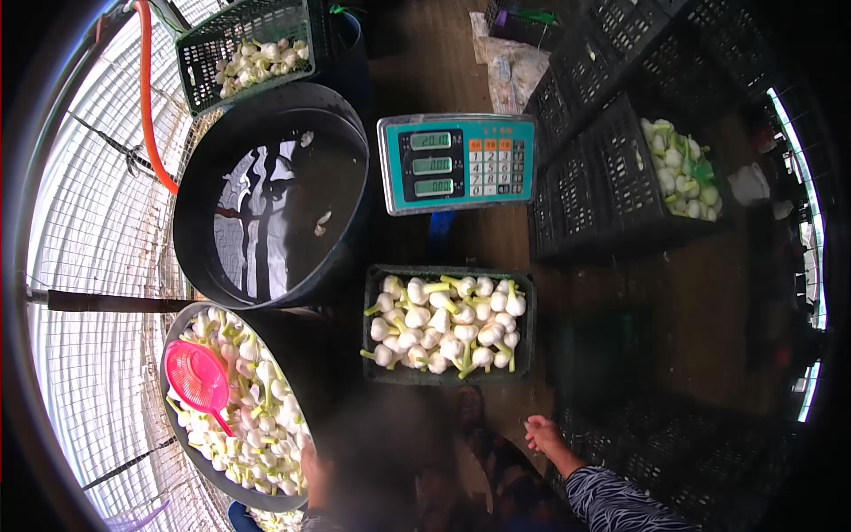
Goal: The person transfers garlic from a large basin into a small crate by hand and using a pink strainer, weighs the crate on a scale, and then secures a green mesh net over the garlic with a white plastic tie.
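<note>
My left hand is at the right rim of a round tub full of garlic bulbs; its fingers are mostly hidden, and a dark blur covers the area beside it. On that garlic lies a pink strainer. My right hand hangs in the air at the lower right, fingers curled, with nothing plainly visible in them. Ahead of both hands, a dark crate full of garlic sits below a teal scale display, whose top line reads about 20.10.
A large water tub stands at the upper left, a few bulbs floating in it. Behind it is a crate with garlic. Stacked black crates rise at the right, one holding garlic. An orange hose hangs at the left.
</note>
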The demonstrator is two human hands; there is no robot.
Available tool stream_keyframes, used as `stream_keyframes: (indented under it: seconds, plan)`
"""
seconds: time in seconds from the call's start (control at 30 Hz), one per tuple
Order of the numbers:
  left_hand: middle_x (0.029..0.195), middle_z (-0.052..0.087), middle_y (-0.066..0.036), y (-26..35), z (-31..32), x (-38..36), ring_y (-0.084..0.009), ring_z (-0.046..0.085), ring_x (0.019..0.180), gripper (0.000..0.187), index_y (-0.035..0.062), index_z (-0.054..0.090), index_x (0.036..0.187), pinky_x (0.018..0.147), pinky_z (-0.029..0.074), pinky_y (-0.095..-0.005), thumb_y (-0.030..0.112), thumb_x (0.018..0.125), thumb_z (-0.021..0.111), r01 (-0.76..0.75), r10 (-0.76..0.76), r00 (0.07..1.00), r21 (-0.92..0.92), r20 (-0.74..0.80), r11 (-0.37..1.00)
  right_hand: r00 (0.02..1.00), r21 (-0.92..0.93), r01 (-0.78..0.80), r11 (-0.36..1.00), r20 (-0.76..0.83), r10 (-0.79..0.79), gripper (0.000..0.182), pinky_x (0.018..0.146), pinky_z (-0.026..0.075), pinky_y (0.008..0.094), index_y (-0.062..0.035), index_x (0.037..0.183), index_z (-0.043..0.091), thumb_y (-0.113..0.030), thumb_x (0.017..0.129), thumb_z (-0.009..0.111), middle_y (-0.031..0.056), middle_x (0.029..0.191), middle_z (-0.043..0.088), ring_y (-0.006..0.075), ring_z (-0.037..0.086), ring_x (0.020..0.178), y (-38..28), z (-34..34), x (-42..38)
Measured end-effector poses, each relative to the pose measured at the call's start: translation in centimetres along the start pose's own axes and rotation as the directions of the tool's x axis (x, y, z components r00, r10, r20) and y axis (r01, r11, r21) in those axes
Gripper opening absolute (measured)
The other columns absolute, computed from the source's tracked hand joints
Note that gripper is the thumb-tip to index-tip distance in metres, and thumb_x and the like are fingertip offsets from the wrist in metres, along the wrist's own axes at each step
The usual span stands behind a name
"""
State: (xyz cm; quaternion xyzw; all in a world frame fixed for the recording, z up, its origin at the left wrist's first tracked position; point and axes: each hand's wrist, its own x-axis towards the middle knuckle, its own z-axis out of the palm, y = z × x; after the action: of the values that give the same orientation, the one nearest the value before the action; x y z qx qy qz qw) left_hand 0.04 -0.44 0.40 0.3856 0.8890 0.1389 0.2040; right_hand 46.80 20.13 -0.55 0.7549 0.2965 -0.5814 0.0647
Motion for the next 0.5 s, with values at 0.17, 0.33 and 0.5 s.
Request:
stream_keyframes:
  seconds: [0.17, 0.33, 0.5]
  plan:
    - [0.088, 0.062, -0.017, 0.2, -0.1, 0.0, -0.0367, 0.058, 0.085, 0.028, 0.0044, 0.061, 0.095, 0.074, 0.047, -0.0411, 0.018, 0.07, 0.065, 0.027, -0.026, 0.999, -0.016, 0.024, 1.0, 1.0, -0.01, 0.003, 1.0, -0.01, -0.003, 0.036, 0.037, 0.039, 0.0244, -0.0075, 0.112, 0.053, -0.026, 0.083, 0.06, 0.0027, 0.067, 0.057, 0.0105, 0.05, 0.043, -1.9, 0.3, -0.2]
    - [0.089, 0.061, -0.018, -1.2, 0.8, -0.5, -0.0384, 0.057, 0.084, 0.025, 0.0015, 0.059, 0.094, 0.077, 0.046, -0.0436, 0.01, 0.071, 0.059, -0.007, 0.006, 1.0, 0.04, 0.026, 0.999, 0.998, -0.021, 0.03, 0.999, -0.062, -0.032, 0.036, 0.039, 0.042, 0.0259, -0.0065, 0.111, 0.055, -0.023, 0.081, 0.063, 0.0039, 0.068, 0.057, 0.0115, 0.051, 0.046, -5.2, 0.3, 1.1]
    - [0.108, 0.053, -0.023, -4.2, 1.4, -1.1, -0.04, 0.05, 0.102, 0.051, -0.001, 0.047, 0.117, 0.089, 0.039, -0.048, 0.025, 0.075, 0.057, -0.049, 0.038, 0.978, 0.05, 0.205, 0.998, 0.979, -0.066, 0.092, 0.994, -0.179, -0.103, 0.038, 0.051, 0.05, 0.0298, -0.0065, 0.109, 0.057, -0.023, 0.077, 0.066, 0.0079, 0.074, 0.059, 0.0171, 0.058, 0.059, -7.2, 0.0, 3.4]
